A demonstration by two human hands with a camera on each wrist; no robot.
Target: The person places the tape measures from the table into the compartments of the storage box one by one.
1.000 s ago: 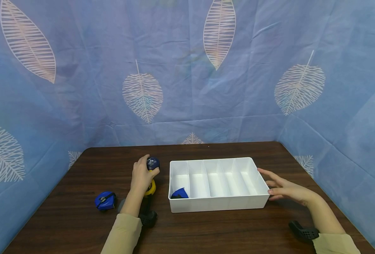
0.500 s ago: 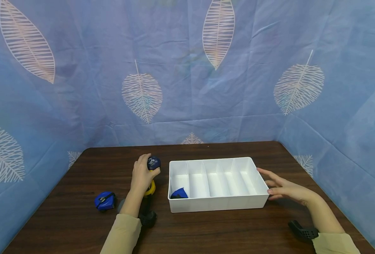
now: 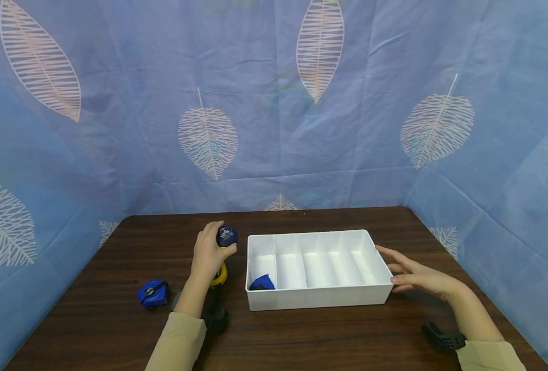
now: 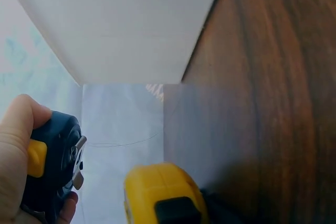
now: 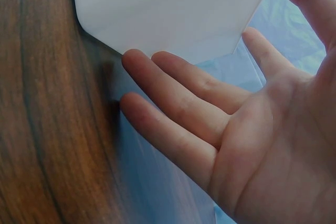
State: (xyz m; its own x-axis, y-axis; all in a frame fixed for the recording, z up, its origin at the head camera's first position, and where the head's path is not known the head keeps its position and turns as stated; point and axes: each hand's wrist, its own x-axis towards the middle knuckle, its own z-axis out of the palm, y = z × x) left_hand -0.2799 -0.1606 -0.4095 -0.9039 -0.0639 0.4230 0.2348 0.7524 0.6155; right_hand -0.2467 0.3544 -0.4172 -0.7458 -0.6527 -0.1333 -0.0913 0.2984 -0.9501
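Observation:
My left hand (image 3: 204, 257) grips a dark navy tape measure (image 3: 227, 235) beside the left end of the white box (image 3: 320, 299). In the left wrist view, this tape measure (image 4: 55, 161) shows a yellow button and a metal end hook. Just below it stands a yellow tape measure (image 3: 220, 274), partly covered by the left hand and wrist. At the box's right end, my right hand (image 3: 419, 278) has its fingers spread and extended, fingertips against the end wall. A blue thing (image 3: 262, 282) lies in the box's leftmost compartment, its lower part hidden by the front wall.
A blue tape measure (image 3: 153, 293) with a black strap lies on the dark wooden table (image 3: 301, 340), left of my left forearm. Thin dividers split the box into several compartments. Patterned blue cloth (image 3: 274, 129) hangs behind the table and along its sides.
The left hand has shifted slightly right and away from me with the navy tape measure, which has turned a little. My right hand and the box look unmoved.

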